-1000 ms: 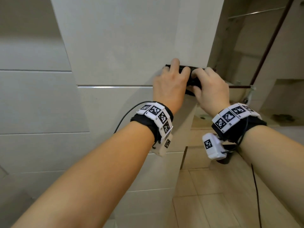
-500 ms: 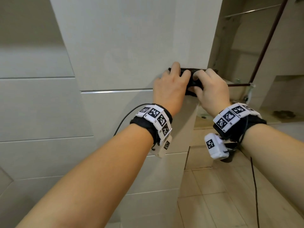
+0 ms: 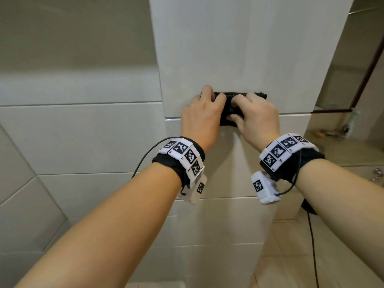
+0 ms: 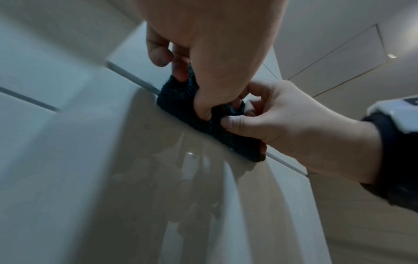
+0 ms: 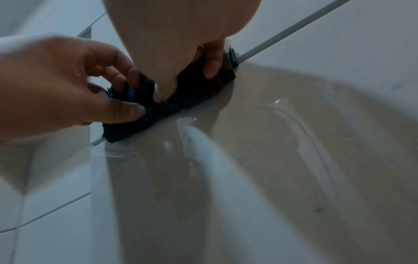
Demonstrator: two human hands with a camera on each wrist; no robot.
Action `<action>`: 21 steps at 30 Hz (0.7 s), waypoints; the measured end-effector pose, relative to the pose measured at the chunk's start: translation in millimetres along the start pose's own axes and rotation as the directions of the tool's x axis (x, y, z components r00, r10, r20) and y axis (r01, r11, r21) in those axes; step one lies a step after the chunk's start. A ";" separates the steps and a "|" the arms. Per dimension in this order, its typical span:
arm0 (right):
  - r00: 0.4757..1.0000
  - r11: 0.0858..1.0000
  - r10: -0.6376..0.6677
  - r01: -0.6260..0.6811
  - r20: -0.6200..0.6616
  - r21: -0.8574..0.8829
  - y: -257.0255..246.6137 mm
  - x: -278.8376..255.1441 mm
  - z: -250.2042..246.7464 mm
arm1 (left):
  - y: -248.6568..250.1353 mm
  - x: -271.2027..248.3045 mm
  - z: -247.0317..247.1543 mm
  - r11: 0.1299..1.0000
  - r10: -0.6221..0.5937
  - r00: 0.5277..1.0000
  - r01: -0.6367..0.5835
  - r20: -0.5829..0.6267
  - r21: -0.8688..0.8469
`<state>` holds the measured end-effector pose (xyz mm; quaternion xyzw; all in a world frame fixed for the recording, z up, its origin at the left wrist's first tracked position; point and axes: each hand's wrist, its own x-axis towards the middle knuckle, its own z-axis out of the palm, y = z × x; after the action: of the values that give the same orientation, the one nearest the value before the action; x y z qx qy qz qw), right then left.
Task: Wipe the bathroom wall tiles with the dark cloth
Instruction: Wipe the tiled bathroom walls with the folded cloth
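While both hands work side by side, the dark cloth (image 3: 226,110) sits folded flat against the wall tiles (image 3: 228,48), straddling a horizontal grout line. Left hand (image 3: 200,117) grips the cloth's left end, fingers curled over the top edge, thumb beneath. Right hand (image 3: 256,119) pinches its right part the same way. Tiled floor (image 3: 291,256) lower right.
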<state>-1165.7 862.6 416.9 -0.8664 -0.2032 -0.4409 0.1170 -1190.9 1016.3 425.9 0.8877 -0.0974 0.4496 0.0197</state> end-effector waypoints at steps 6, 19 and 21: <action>1.000 0.999 -0.016 0.016 0.003 0.032 -61.0 12.0 20.8 | -57.5 -15.1 -17.5 0.998 -0.047 0.999 0.046 0.015 0.048; 0.991 1.000 -0.024 0.022 0.135 0.016 -90.6 20.2 16.2 | -85.5 -19.0 -16.7 0.984 0.015 0.996 0.002 -0.090 0.180; 0.990 1.000 0.002 -0.003 0.138 0.005 -69.2 15.2 7.5 | -65.4 -12.5 -10.8 0.984 0.045 0.994 -0.026 -0.102 0.178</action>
<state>-1183.8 930.9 426.5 -0.8948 -0.2110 -0.3791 0.1055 -1194.3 1083.6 425.7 0.8589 -0.0717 0.5032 -0.0620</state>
